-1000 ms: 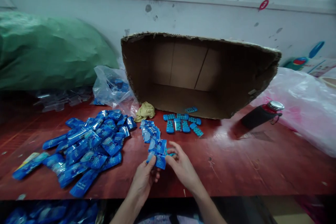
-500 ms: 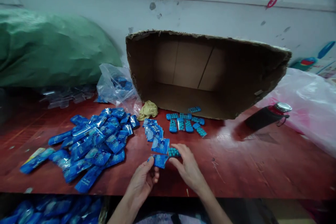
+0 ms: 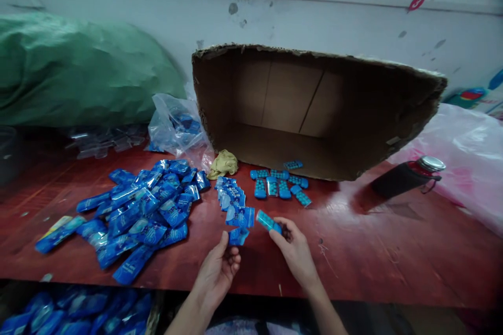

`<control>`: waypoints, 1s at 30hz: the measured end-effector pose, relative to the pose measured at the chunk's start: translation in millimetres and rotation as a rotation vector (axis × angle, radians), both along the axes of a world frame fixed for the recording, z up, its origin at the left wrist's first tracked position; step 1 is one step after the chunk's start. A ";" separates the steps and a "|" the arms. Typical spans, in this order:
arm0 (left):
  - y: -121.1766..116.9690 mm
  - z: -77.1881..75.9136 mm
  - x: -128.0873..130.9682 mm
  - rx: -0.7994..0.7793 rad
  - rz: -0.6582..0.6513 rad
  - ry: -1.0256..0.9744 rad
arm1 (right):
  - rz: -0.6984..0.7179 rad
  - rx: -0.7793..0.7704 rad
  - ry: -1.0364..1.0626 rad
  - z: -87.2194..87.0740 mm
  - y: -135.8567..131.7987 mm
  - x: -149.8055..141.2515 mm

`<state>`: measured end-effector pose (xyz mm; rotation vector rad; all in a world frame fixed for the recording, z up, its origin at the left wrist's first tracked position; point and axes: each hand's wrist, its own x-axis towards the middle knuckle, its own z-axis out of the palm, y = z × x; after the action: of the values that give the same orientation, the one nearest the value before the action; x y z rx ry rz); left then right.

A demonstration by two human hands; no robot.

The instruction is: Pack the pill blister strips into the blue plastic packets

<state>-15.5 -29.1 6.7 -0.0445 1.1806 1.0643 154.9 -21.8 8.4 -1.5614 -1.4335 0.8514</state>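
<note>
My left hand [image 3: 217, 272] pinches an empty blue wrapper [image 3: 238, 236] just above the red table's near edge. My right hand [image 3: 295, 248] holds a small teal case [image 3: 268, 221] by one end, lifted a little off the table. Beside them lies a short row of opened blue wrappers [image 3: 232, 201]. A large pile of sealed blue packets [image 3: 137, 213] is spread to the left. Several teal cases [image 3: 280, 186] lie grouped at the mouth of a cardboard box [image 3: 314, 110] that lies on its side, open toward me.
A green sack [image 3: 78, 73] and a clear plastic bag [image 3: 176, 128] sit at the back left. A yellow cloth [image 3: 223, 164] lies by the box. A dark bottle [image 3: 406, 177] lies at the right beside pink plastic sheeting [image 3: 471, 157]. More blue packets [image 3: 78, 314] lie below the table edge.
The teal case has come out of the blue wrapper. My right hand drew it away to the right while my left hand kept the empty wrapper.
</note>
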 end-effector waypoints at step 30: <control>-5.6 4.5 5.4 0.217 -0.082 -0.011 | 0.195 0.169 -0.177 1.2 -39.0 -31.6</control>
<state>-10.1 -34.8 11.2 0.1651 1.0428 1.1124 123.3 -60.8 9.6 -1.4142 -1.7609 0.6956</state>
